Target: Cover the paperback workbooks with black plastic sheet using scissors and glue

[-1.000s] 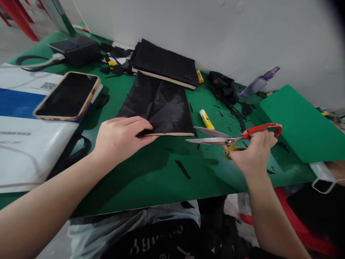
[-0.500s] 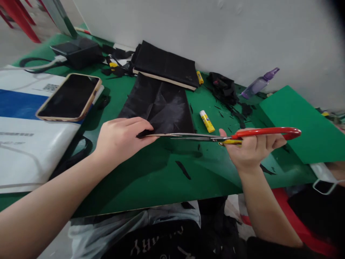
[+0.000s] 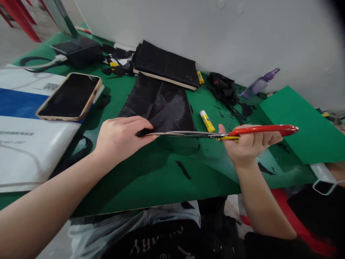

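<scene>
My left hand (image 3: pixel 122 142) pinches the near edge of a creased sheet of black material (image 3: pixel 172 104), whose far end lies against a black-covered book-like block (image 3: pixel 165 64). A pair of scissors (image 3: pixel 264 130) with red handles is gripped in my right hand (image 3: pixel 245 147). The blades run sideways along the sheet's near edge and their tips reach close to my left fingers. They look nearly closed together. Just beyond the blades lies a yellow glue stick (image 3: pixel 207 121) with a white cap.
A phone (image 3: pixel 70 96) rests on a white-and-blue plastic bag (image 3: pixel 21 147) at left, near a black box (image 3: pixel 78 50) with a cable. Crumpled black scraps (image 3: pixel 222 86), a purple spray bottle (image 3: pixel 257 86) and a green board (image 3: pixel 304 126) are on the right.
The scissors and my right hand have shifted slightly left, and the blades have closed together. My left hand has stayed nearly still on the black sheet.
</scene>
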`<state>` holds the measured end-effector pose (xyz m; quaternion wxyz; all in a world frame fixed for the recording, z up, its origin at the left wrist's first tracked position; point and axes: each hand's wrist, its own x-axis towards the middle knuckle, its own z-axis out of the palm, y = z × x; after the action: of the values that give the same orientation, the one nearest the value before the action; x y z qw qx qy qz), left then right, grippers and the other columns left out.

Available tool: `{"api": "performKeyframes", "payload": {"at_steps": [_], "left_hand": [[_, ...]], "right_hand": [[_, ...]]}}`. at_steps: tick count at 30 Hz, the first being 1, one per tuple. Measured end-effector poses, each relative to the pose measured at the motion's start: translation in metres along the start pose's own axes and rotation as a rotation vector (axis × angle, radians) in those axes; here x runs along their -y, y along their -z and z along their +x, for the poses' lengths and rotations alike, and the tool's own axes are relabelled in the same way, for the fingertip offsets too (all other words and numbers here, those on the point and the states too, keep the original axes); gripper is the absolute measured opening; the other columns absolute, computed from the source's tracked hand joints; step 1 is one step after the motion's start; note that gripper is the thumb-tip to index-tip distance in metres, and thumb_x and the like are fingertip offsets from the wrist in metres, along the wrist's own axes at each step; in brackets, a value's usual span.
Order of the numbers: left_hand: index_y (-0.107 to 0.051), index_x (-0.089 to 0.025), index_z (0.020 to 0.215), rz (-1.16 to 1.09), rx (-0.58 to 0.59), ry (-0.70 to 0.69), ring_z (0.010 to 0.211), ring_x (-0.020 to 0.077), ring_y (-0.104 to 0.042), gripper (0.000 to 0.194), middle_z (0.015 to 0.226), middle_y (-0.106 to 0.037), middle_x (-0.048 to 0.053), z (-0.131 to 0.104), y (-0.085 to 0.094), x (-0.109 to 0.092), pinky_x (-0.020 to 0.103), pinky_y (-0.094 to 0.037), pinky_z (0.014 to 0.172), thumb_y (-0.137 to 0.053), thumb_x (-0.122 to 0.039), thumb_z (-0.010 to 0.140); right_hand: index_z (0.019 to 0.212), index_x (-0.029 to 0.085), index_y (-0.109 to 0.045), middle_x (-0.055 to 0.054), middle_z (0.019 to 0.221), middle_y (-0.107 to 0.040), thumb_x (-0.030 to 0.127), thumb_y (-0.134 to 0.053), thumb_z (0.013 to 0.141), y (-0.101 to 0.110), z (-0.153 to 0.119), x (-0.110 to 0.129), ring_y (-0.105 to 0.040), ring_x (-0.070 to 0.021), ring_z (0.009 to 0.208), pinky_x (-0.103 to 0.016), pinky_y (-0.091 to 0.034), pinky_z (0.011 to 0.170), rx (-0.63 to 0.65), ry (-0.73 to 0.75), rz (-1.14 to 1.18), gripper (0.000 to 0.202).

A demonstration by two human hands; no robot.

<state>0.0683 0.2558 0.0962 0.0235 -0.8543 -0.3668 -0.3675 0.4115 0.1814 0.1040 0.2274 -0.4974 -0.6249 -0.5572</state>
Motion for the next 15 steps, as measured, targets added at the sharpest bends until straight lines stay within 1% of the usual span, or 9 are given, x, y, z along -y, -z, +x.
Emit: {"api": "performKeyframes", "payload": {"at_steps": [4, 7, 11, 15], "left_hand": [[-0.069, -0.025, 0.083, -0.013, 0.01, 0.018, 0.075, 0.0197, -0.072, 0.017, 0.087, -0.075, -0.002, -0.001, 0.0, 0.001, 0.03, -0.054, 0.061, -0.063, -0.041, 0.084], [-0.069, -0.026, 0.083, -0.035, 0.017, 0.036, 0.076, 0.0192, -0.072, 0.017, 0.086, -0.075, -0.002, -0.001, 0.001, 0.002, 0.03, -0.054, 0.063, -0.063, -0.042, 0.084], [-0.069, -0.024, 0.082, -0.072, 0.015, 0.044, 0.077, 0.0192, -0.072, 0.02, 0.085, -0.075, -0.001, 0.0, 0.0, 0.001, 0.029, -0.055, 0.066, -0.063, -0.043, 0.084], [-0.07, -0.022, 0.082, -0.083, 0.021, 0.042, 0.078, 0.0197, -0.072, 0.02, 0.086, -0.075, 0.0, 0.001, -0.001, 0.0, 0.029, -0.055, 0.067, -0.065, -0.041, 0.083]], "right_hand": [[0.069, 0.023, -0.047, -0.006, 0.077, -0.055, 0.049, -0.068, 0.073, -0.005, -0.006, -0.001, -0.049, -0.0216, 0.076, -0.042, -0.037, 0.076, 0.105, -0.123, 0.022, 0.035], [0.07, 0.023, -0.046, -0.006, 0.078, -0.054, 0.053, -0.069, 0.072, -0.008, -0.009, -0.001, -0.049, -0.022, 0.077, -0.043, -0.037, 0.075, 0.151, -0.168, 0.01, 0.038], [0.069, 0.023, -0.045, -0.006, 0.077, -0.052, 0.054, -0.07, 0.072, -0.011, -0.007, 0.0, -0.048, -0.022, 0.077, -0.043, -0.035, 0.075, 0.104, -0.172, 0.031, 0.04], [0.068, 0.023, -0.043, -0.005, 0.074, -0.05, 0.057, -0.069, 0.072, -0.012, -0.003, 0.002, -0.045, -0.0199, 0.074, -0.039, -0.034, 0.073, 0.073, -0.157, 0.014, 0.044]]}}
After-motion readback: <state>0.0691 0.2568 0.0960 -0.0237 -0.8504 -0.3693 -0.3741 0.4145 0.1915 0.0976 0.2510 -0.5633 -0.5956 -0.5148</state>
